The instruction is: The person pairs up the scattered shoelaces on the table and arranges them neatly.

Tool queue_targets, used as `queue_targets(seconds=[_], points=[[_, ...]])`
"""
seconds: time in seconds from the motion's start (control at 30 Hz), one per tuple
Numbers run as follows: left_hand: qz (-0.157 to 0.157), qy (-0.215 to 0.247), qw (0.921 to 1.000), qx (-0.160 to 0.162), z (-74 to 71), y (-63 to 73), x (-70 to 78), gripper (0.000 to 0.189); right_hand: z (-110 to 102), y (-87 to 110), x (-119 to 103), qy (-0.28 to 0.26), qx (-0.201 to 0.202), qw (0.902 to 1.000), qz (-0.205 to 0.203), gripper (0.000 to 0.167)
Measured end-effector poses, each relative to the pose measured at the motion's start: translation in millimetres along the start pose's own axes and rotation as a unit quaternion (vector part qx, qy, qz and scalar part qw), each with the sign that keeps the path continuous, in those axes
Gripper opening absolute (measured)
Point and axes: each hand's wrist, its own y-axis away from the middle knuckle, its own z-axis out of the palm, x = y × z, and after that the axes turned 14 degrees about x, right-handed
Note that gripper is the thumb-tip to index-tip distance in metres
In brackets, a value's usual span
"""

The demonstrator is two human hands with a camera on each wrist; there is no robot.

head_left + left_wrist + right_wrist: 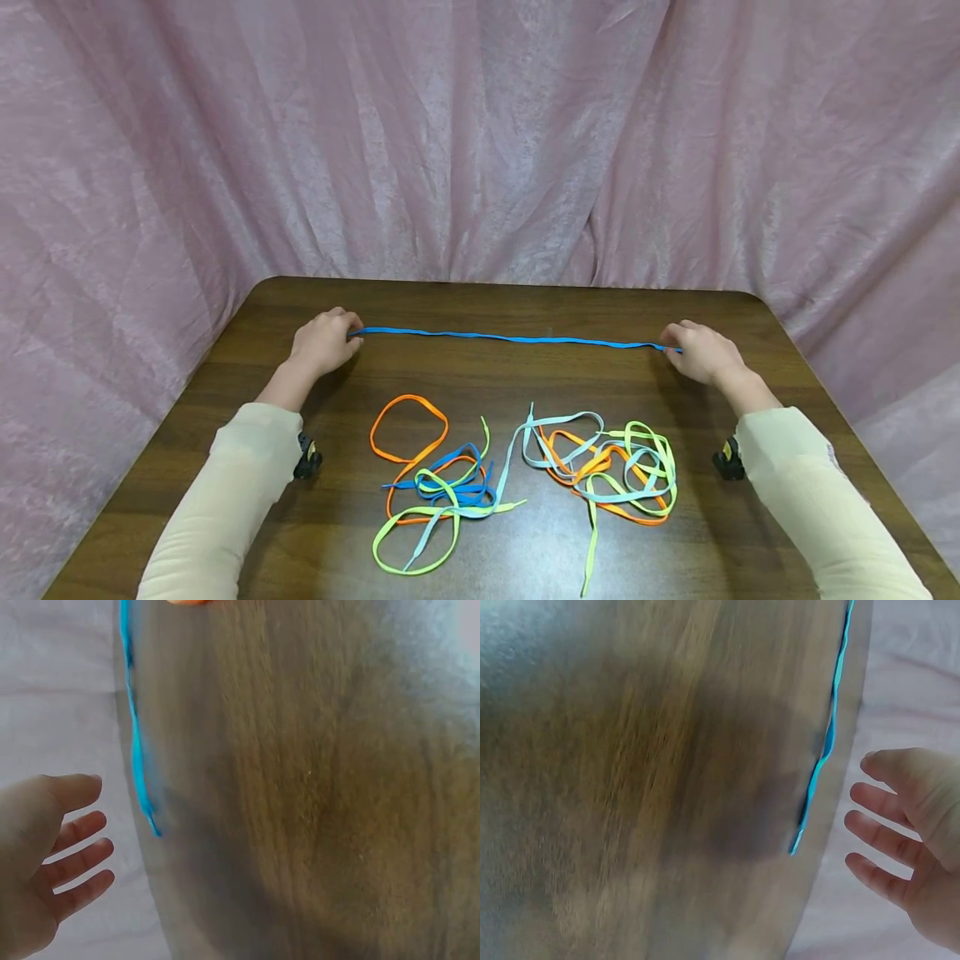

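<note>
A blue shoelace [495, 337] lies stretched almost straight from left to right across the far part of the table. My left hand [322, 342] is over its left end, and my right hand [703, 352] is over its right end. From the left wrist, the fingers [82, 859] look loosely spread, apart from the lace end [146, 799]. Likewise in the right wrist view, the relaxed fingers [881, 838] hold nothing, with the shoelace's tip [798, 836] lying on the wood beside them.
Nearer on the brown wooden table [300, 533] lie two loose tangles of shoelaces. The left one mixes an orange lace [408, 398], a darker blue lace [468, 498] and yellow-green; the right one has orange, yellow-green [591, 546] and light blue [581, 414]. Pink curtains [480, 142] hang behind.
</note>
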Motion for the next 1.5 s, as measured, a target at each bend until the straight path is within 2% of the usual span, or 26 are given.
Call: queue_targets(seconds=[0.23,0.4,0.53,0.67,0.87,1.0,1.23,1.5], points=[[0.047,0.005,0.9987,0.017,-14.9,7.1,18.2,0.024,-2.8,2.7,-25.0,-0.009,0.061,0.9959,-0.066,0.015],[0.083,0.012,0.9955,0.045,-22.8,12.6,32.1,0.022,-2.9,2.5,-43.6,-0.011,0.108,0.9859,-0.127,0.015],[0.113,0.018,0.991,0.069,-26.4,18.1,43.1,0.019,-2.3,2.5,-57.7,-0.01,0.129,0.9772,-0.169,0.017],[0.143,0.021,0.9862,0.081,-28.0,24.1,52.1,0.018,-2.7,4.1,-72.8,-0.009,0.129,0.9713,-0.2,0.02],[0.17,0.023,0.982,0.079,-29.2,35.8,60.5,0.019,-3.1,7.3,-98.0,-0.02,0.126,0.9619,-0.242,0.024],[0.178,0.025,0.9817,0.064,-30.1,44.6,65.5,0.021,0.4,11.3,-113.5,-0.031,0.119,0.9564,-0.265,0.026],[0.193,0.03,0.9789,0.06,-26.4,62.5,73.0,0.026,6.1,19.2,-140.9,-0.051,0.101,0.9509,-0.288,0.028],[0.203,0.041,0.9773,0.045,-22.7,80.6,85.1,0.027,14.0,27.9,-169.3,-0.083,0.099,0.9298,-0.345,0.028]])
